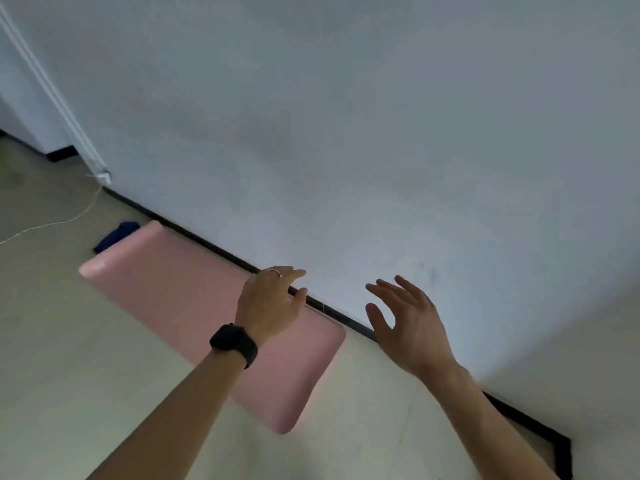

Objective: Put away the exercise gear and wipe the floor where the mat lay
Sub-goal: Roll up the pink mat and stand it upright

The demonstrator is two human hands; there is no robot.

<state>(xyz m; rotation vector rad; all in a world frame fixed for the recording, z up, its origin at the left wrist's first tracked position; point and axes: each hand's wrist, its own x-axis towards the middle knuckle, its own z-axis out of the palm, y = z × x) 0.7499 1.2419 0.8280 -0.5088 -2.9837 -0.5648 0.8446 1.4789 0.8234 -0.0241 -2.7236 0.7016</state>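
Note:
A pink exercise mat [173, 299] lies flat on the pale floor, along the black skirting of a white wall. My left hand [270, 303], with a black watch on the wrist and a ring on one finger, hovers over the mat's near end by the wall, fingers apart and holding nothing. My right hand [408, 323] is raised to the right of the mat, in front of the wall, fingers spread and empty. A dark blue object [116, 235], maybe a cloth or a weight, lies on the floor at the mat's far end, partly hidden by it.
A thin white cable [52, 225] runs across the floor at the left from a white conduit [52, 91] on the wall. The wall [346, 133] fills the upper view. The skirting [540, 431] turns a corner at the lower right.

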